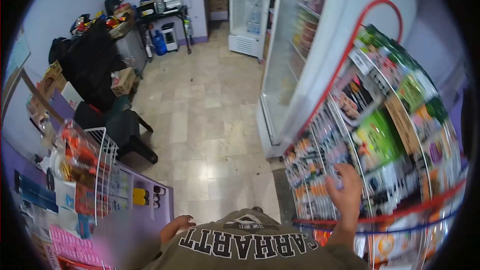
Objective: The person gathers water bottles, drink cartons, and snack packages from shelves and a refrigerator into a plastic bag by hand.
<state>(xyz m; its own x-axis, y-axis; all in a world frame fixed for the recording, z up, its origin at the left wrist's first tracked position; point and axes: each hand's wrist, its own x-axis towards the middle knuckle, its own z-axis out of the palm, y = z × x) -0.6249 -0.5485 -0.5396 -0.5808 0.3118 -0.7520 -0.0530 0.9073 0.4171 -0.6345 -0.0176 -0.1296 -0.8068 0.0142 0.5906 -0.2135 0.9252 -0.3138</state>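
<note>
My right hand (pixel 347 192) is raised in front of a wire display rack (pixel 367 190) on the right, its thumb and bent fingers apart with nothing between them. Close by hang rows of small packets (pixel 312 180), overlapped by the fingertips in this view. Beside them on the same rack is a bright green pack (pixel 380 137), and above it a black and pink pack (pixel 356 95). Low beside my shirt, my left hand (pixel 184 222) extends with loosely spread fingers and holds nothing. It is nearest the purple shelf unit (pixel 165 197).
A glass-door fridge (pixel 287 65) stands ahead on the right, with a second fridge (pixel 245 12) farther back. To the left are a black chair (pixel 127 132) and a white wire basket (pixel 102 170) near packaged goods. Tiled floor (pixel 195 115) runs between the two sides.
</note>
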